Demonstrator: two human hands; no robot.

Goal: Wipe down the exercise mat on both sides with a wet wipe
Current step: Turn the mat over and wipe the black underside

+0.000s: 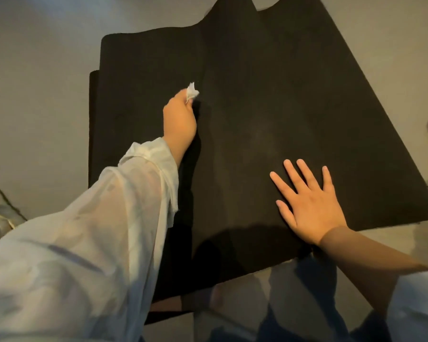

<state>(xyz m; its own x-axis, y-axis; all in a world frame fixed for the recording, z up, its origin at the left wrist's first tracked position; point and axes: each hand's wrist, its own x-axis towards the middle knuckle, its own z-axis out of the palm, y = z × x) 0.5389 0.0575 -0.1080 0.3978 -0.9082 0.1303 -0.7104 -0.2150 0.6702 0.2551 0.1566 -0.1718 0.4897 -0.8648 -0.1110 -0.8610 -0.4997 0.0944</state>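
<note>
Leftmost, lying on grey floor [42, 99]: black exercise mat [269, 95], folded over itself along left edge. Pinching crumpled white wet wipe [192, 90] in left hand [179, 122], pressing it onto mat. Resting right hand [309, 203] flat, fingers spread, on mat's near right part, well apart from left.

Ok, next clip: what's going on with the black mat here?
A person is wiping a black exercise mat spread in front of them. The left hand grips a crumpled white wet wipe and has it against the mat's far left part. The right hand lies flat with fingers spread on the near right part, apparently steadying it. The mat's left side shows folded layers underneath.
</note>
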